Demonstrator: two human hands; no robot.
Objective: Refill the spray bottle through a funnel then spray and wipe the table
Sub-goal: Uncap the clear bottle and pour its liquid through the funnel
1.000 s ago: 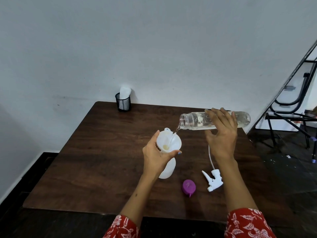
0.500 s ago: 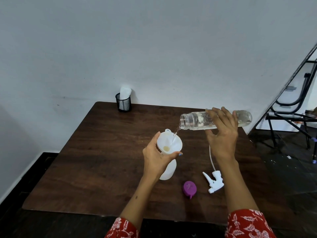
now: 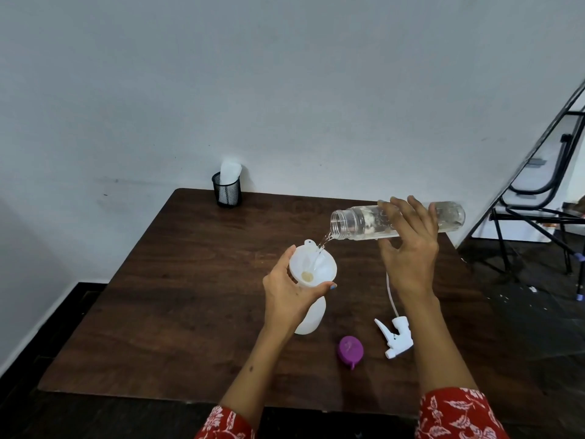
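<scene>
Two hands at work over the brown counter (image 3: 177, 312). The right hand (image 3: 408, 258) has its fingers wrapped round a clear bottle (image 3: 357, 221), tipped nearly flat, and a thin stream of water runs from its mouth into the white funnel (image 3: 313, 264). The left hand (image 3: 291, 296) curls thumb and fingers round the funnel's neck and the top of the white spray bottle (image 3: 311, 318), which stands upright mid-counter. Just right of it lie a purple cap (image 3: 350, 350) and the white spray head (image 3: 395, 337), its tube trailing away toward the far edge; both sit apart from the bottle. Back at the far edge, against the wall, a black mesh cup (image 3: 226, 193) holds a white cloth (image 3: 230, 171). Broad bare wood lies to the left.
</scene>
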